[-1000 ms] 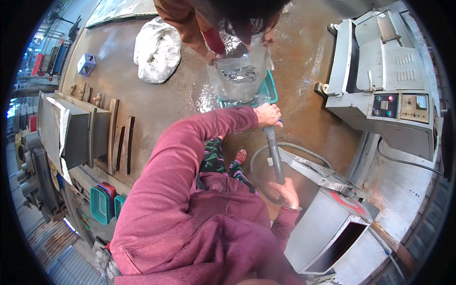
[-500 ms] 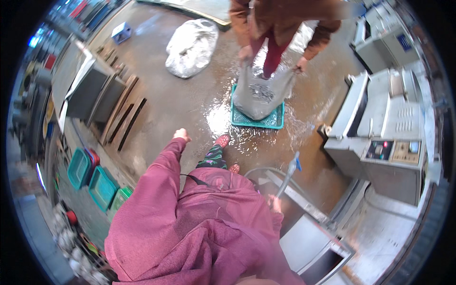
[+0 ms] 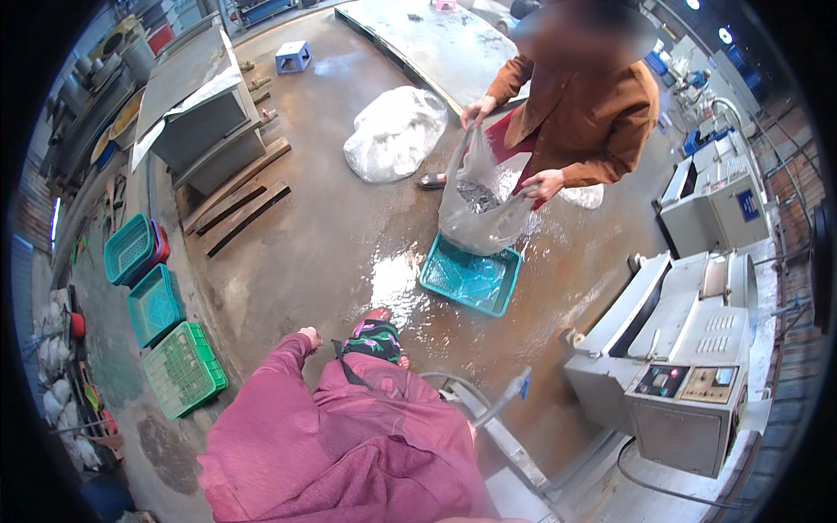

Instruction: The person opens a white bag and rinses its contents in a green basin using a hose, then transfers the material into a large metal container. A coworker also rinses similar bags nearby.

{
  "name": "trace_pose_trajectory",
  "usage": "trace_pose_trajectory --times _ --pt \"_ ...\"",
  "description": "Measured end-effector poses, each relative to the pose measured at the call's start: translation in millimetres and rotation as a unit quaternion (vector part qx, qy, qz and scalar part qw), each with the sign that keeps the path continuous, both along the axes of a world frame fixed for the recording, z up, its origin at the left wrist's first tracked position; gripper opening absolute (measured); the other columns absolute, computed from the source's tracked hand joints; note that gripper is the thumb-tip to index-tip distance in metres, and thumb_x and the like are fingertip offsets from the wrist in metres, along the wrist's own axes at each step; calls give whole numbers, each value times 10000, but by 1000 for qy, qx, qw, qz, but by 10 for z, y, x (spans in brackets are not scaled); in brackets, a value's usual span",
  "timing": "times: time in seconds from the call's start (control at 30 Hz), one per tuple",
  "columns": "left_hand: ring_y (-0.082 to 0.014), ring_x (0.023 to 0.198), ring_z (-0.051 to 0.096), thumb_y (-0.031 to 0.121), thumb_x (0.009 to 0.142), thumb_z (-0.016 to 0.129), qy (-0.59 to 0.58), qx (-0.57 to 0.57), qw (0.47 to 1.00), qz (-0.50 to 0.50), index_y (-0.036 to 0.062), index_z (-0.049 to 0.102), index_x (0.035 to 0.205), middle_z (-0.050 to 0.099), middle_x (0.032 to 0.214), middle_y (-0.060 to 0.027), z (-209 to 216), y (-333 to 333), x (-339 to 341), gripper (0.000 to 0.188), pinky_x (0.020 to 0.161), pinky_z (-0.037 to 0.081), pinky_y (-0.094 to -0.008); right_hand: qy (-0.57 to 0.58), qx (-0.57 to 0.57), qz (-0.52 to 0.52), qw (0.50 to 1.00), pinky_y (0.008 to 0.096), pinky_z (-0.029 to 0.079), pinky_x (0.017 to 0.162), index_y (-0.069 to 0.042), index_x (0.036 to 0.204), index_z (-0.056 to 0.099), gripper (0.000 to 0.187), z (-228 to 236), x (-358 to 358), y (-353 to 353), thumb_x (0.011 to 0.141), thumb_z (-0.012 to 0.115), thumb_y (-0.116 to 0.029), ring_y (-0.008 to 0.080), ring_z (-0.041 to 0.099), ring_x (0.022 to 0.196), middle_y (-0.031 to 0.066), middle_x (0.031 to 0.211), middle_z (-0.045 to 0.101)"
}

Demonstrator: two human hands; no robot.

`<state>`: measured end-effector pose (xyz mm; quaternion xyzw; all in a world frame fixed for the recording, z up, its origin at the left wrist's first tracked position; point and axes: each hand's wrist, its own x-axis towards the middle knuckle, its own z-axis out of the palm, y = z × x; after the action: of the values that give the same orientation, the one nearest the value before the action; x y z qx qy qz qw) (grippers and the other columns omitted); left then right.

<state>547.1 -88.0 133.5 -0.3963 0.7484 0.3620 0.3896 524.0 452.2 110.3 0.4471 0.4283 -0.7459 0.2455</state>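
My left hand [image 3: 309, 337] hangs beside my thigh, its fingers curled in and nothing showing in them. At my other side, my right hand [image 3: 473, 431] is mostly hidden by my sleeve and grips a grey hose [image 3: 497, 406] whose end has a blue valve [image 3: 525, 389]. Ahead, a co-worker's two hands hold up the rim of a cloudy plastic bag [image 3: 475, 228] with small silvery pieces inside. The bag hangs tilted over the far part of a teal plastic basket [image 3: 471, 277] on the wet floor.
A large white plastic bag [image 3: 397, 135] lies on the floor. Teal baskets [image 3: 155, 305] and a green crate [image 3: 183, 370] line the left. Grey machines [image 3: 680, 410] stand right. Wooden beams [image 3: 244, 213] lie by a metal cabinet [image 3: 196, 113]. A small stool [image 3: 293, 57] stands farther off.
My view has tipped up, showing more of the co-worker. The co-worker has lifted the plastic bag higher, uncovering more of the teal basket. My left hand has drawn closer to my body.
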Motion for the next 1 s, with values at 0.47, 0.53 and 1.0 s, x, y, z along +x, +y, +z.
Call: trace_pose_trajectory --times 0.47,0.53,1.0 --pt "-292 815 634 285 794 552 228 -69 971 -27 92 652 945 656 779 -133 408 -321 -1349 265 757 487 -397 -17 147 82 986 276 339 445 -87 644 475 185 80 -238 -198 761 607 -145 142 428 444 28 546 442" --pt "-275 811 638 288 791 565 219 -102 968 -60 95 655 946 659 774 -126 277 -454 -1175 263 754 488 -395 -19 152 76 985 275 341 448 -84 643 480 181 66 -280 -278 758 607 -144 141 432 448 30 550 449" --pt "-179 705 655 257 785 587 95 -77 992 -21 126 670 958 671 765 -81 48 -890 -816 232 673 523 -329 -25 193 57 979 278 355 460 -68 633 505 161 -14 -534 -558 743 603 -136 138 454 468 45 566 483"
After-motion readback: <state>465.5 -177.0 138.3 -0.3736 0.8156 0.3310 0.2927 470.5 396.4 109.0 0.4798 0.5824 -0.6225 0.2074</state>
